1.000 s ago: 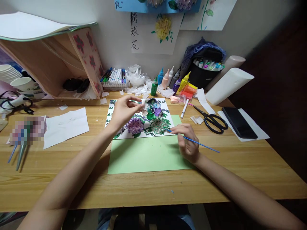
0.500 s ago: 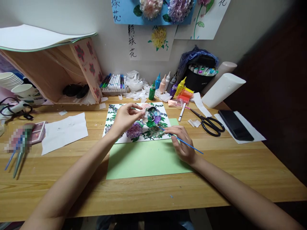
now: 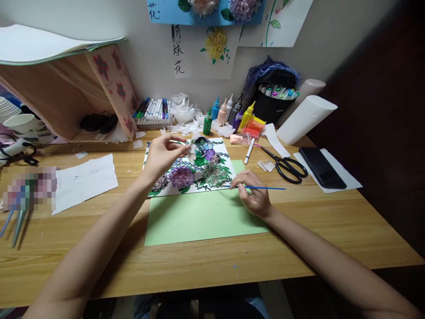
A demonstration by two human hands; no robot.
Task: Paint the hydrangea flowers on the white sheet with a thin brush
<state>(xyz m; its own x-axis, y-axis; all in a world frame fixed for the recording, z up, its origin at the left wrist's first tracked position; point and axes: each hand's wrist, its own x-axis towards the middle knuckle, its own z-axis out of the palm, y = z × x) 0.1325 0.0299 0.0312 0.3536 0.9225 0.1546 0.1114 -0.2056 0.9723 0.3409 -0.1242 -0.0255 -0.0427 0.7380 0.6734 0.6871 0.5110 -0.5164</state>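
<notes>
My left hand [image 3: 168, 153] pinches the left rim of a small flower-shaped paint palette [image 3: 202, 150], smeared with green, purple and dark paint, and holds it above the picture. My right hand [image 3: 250, 190] grips a thin blue paintbrush [image 3: 265, 188], its tip pointing left at the lower right edge of the picture. The white picture [image 3: 198, 188] carries raised flowers, among them a purple one [image 3: 181, 177] and a green-and-pink one [image 3: 215, 176], with painted leaves around. Part of it is hidden by the palette and my left hand. Beneath lies a light green sheet [image 3: 199, 219].
Paint bottles, including a green one [image 3: 207, 122], stand behind the picture. Black scissors [image 3: 290, 169] and a phone [image 3: 322, 167] lie to the right. A white paper [image 3: 86, 181] and brushes [image 3: 19, 226] lie left, near a pink box [image 3: 113, 88].
The brush has come away from the palette down to the picture's lower right edge and lies more level. The palette is still in my left hand. The whole view has shifted slightly.
</notes>
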